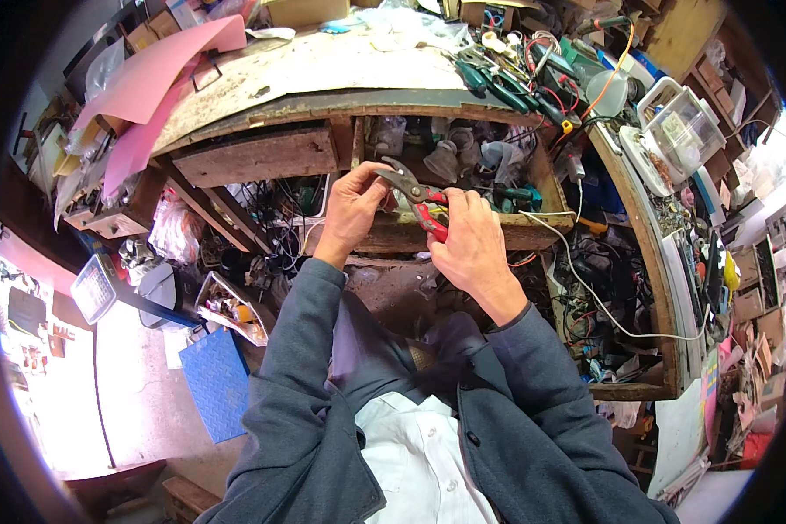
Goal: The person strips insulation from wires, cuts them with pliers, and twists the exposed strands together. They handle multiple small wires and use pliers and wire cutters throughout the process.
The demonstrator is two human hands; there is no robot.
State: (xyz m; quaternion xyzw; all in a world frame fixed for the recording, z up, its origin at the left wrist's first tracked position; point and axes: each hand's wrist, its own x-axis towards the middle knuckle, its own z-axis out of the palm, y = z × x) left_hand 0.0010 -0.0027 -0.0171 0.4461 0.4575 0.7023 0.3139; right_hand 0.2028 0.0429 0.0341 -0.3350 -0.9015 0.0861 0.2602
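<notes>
You have both hands raised in front of you, over the front of an open wooden drawer (498, 236), with a hand tool between them that has red handles (436, 230) and a curved grey metal head. Your right hand (473, 249) is wrapped around the handle end of this red-handled tool (417, 194), its fingers curled and its thumb pressing low on the red grip. Your left hand (356, 210) is drawn narrow at the other end, thumb and fingers bent together at the tip of the metal head; you cannot tell from here whether they pinch the metal itself or something small beside it. The tool is held clear of the surface (323, 74), tilted so that its head points up and to your left. Behind it, the drawer holds grey cup-shaped pieces (443, 160) and other jumbled parts. On the surface beyond, toward your right, lies a heap of tools with green-handled pliers (502, 90) at its near edge, and an orange cable (624, 63) arcs beside them. Farther right you have a clear plastic container (683, 131), and a white cable (604, 319) loops down across a dark compartment full of tangled wires. To your left, pink sheets (162, 79) hang over the corner of the surface. Lower on that side, a blue panel (214, 384) lies near an open box (258, 330) of small items.
</notes>
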